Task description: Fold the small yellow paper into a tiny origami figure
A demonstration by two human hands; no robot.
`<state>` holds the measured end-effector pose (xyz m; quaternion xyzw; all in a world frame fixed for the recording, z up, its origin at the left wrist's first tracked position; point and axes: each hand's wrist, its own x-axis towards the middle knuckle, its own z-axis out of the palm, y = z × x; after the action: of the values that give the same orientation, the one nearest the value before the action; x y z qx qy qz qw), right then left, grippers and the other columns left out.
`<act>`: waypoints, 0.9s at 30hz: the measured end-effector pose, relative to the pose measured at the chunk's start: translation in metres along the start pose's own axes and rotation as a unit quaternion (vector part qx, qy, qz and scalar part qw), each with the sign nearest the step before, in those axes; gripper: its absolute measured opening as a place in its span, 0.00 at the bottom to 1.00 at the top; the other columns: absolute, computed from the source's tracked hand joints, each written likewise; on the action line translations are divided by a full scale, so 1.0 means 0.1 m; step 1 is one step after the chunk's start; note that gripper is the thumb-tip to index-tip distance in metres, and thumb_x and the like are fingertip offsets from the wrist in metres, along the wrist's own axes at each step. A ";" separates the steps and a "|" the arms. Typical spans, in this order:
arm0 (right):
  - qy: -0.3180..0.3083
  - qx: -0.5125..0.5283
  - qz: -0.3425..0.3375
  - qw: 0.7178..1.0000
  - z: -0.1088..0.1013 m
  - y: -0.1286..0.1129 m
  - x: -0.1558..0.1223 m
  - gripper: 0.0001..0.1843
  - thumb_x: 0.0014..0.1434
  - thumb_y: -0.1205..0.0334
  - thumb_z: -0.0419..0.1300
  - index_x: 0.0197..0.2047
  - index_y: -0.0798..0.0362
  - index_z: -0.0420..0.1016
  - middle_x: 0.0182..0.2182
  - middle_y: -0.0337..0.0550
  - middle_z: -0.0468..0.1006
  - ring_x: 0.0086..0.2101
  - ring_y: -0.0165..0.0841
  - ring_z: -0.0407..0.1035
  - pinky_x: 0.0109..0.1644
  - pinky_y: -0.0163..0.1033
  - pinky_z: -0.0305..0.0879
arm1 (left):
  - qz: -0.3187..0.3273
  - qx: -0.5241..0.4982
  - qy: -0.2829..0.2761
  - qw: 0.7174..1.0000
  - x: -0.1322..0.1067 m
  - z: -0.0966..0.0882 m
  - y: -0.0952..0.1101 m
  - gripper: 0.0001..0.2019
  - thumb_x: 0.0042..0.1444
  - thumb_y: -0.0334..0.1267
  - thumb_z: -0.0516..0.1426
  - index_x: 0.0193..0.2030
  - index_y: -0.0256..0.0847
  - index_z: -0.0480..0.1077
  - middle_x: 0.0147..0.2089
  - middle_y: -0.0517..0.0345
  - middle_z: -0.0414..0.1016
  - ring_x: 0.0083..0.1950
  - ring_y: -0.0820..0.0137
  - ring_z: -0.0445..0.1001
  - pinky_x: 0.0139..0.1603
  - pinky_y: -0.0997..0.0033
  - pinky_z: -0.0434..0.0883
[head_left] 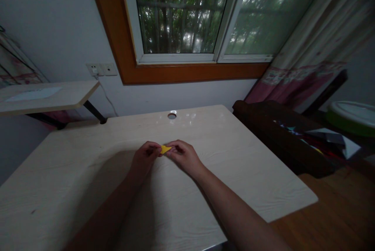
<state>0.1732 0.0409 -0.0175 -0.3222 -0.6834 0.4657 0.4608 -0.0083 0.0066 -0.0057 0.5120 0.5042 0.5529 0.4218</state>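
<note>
A small yellow folded paper piece (165, 149) lies on the pale wooden desk (234, 165), near its middle. My left hand (145, 157) pinches its left end with fingers curled. From the other side, my right hand (184, 156) grips the right end, fingers pressed together on it. Both hands rest on the desk surface, and most of the paper is hidden between the fingertips.
A round cable hole (172, 115) sits at the desk's far edge below the window. A side shelf (47, 97) stands at left. A dark box with coloured paper (293, 134) and a green-rimmed round container (351, 116) sit at right.
</note>
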 end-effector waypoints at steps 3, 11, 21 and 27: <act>0.002 -0.012 -0.007 1.000 0.00 -0.03 0.00 0.13 0.54 0.56 0.67 0.42 0.50 0.78 0.37 0.44 0.78 0.37 0.33 0.73 0.43 0.38 0.70 | 0.013 0.010 -0.007 1.000 0.00 -0.01 -0.01 0.09 0.52 0.41 0.63 0.35 0.39 0.73 0.31 0.59 0.78 0.32 0.70 0.77 0.36 0.71 0.73; 0.006 0.012 0.022 1.000 0.00 -0.05 0.00 0.13 0.54 0.54 0.66 0.41 0.51 0.78 0.36 0.44 0.79 0.35 0.32 0.73 0.41 0.37 0.70 | 0.021 0.000 -0.025 0.999 -0.01 -0.02 -0.05 0.10 0.53 0.43 0.63 0.36 0.39 0.73 0.33 0.57 0.78 0.33 0.69 0.77 0.37 0.70 0.74; 0.016 0.064 0.046 0.997 0.00 -0.09 0.02 0.12 0.52 0.57 0.68 0.39 0.52 0.77 0.32 0.41 0.79 0.32 0.31 0.73 0.38 0.35 0.69 | 0.103 0.012 -0.053 0.993 -0.02 0.01 -0.04 0.10 0.51 0.38 0.65 0.38 0.41 0.73 0.39 0.56 0.75 0.40 0.69 0.76 0.43 0.69 0.74; 0.017 0.050 0.039 0.998 0.00 -0.07 0.01 0.13 0.53 0.55 0.67 0.40 0.52 0.78 0.33 0.42 0.79 0.33 0.32 0.73 0.38 0.36 0.69 | 0.122 0.046 -0.057 0.990 -0.01 -0.02 -0.07 0.09 0.52 0.39 0.64 0.39 0.41 0.73 0.40 0.54 0.75 0.41 0.67 0.76 0.44 0.68 0.73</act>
<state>0.1726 0.0390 -0.0107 -0.3332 -0.6380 0.5115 0.4693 -0.0104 0.0063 -0.0124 0.6192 0.4381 0.5465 0.3549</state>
